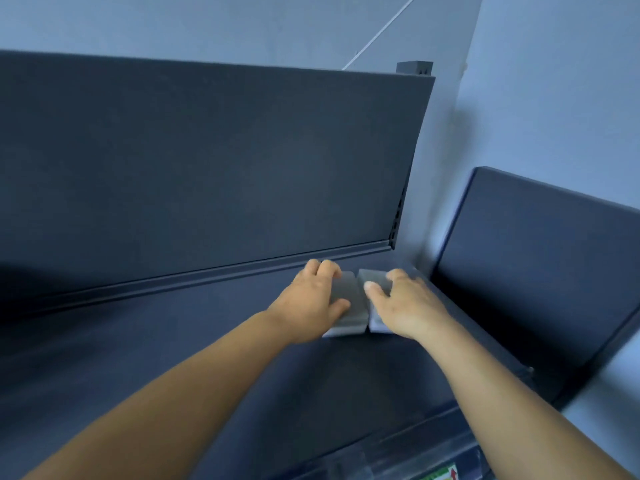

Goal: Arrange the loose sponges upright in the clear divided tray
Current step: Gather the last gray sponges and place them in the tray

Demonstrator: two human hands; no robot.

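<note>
Two grey sponges lie side by side on the dark shelf near its back right corner. My left hand (311,299) curls over the left sponge (351,306), thumb on its near side and fingers over its far edge. My right hand (405,306) covers the right sponge (375,322), of which only a pale strip shows. The two sponges touch each other. At the bottom edge of the view a clear divided tray (391,455) shows partly, blurred, between my forearms.
A dark back panel (207,168) rises behind the shelf, with a ledge along its base. A second dark panel (540,271) stands to the right. A green and red label (445,474) shows at the tray's front. Pale walls lie behind.
</note>
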